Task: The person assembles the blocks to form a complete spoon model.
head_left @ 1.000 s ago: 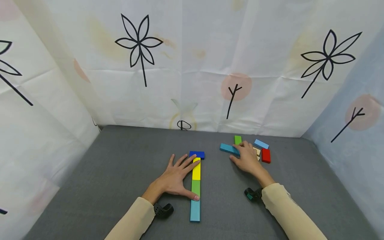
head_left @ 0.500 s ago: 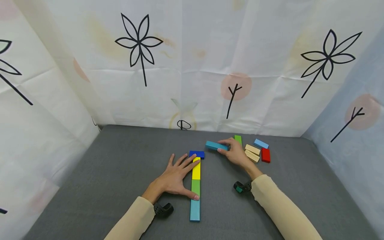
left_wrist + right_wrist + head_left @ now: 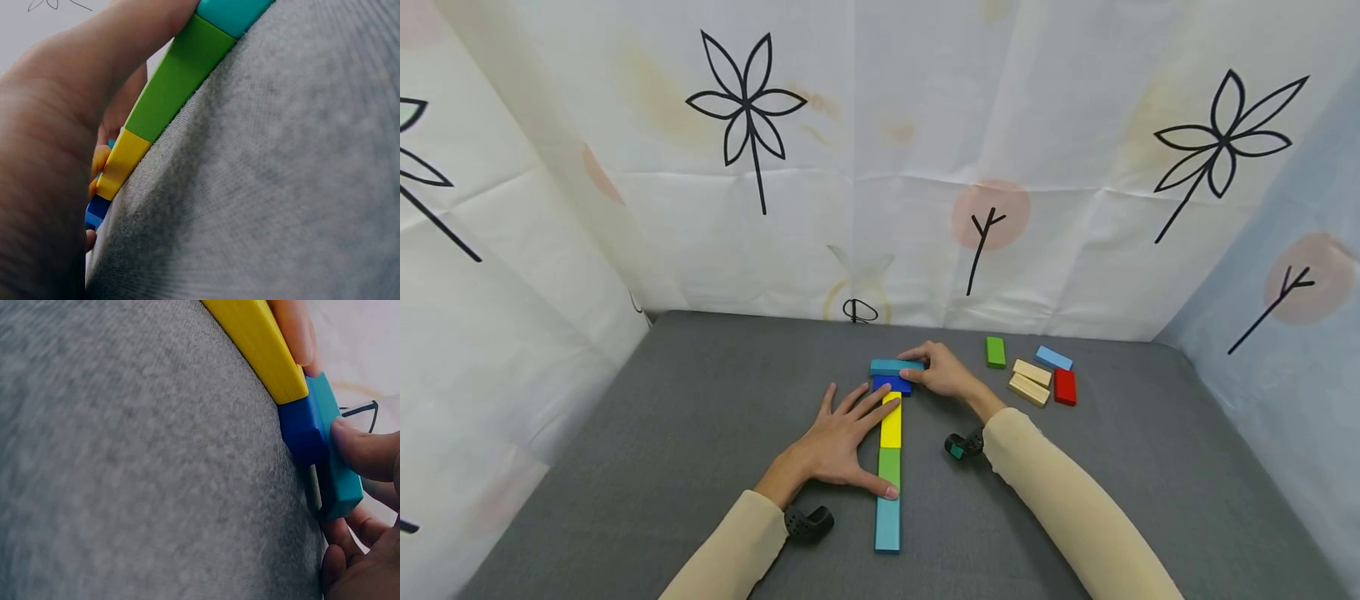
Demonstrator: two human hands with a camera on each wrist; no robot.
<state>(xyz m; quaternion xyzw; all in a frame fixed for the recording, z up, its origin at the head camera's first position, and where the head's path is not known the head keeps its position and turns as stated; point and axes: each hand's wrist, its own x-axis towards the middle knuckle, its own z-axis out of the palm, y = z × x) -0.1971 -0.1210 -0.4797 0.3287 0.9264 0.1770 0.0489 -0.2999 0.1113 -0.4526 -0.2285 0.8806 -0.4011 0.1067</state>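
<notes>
A row of blocks lies on the grey cloth in the head view: a teal block (image 3: 887,527) nearest, then a green block (image 3: 890,464), a yellow block (image 3: 891,429) and a dark blue block (image 3: 882,384) set crosswise at the far end. My left hand (image 3: 829,450) is spread beside the row, its thumb on the green block near the teal one and fingertips on the yellow block. With thumb and fingers, my right hand (image 3: 946,372) pinches another teal block (image 3: 340,481). That block lies crosswise at the dark blue block's far side; the right wrist view shows it slightly raised.
To the right on the table lie a loose green block (image 3: 996,352), two pale wooden blocks (image 3: 1029,389), a light blue block (image 3: 1053,358) and a red block (image 3: 1064,387). A patterned white cloth (image 3: 910,150) hangs behind the table.
My right hand has carried the teal block leftward from the loose blocks to the dark blue block at the row's far end. My left hand has stayed in place.
</notes>
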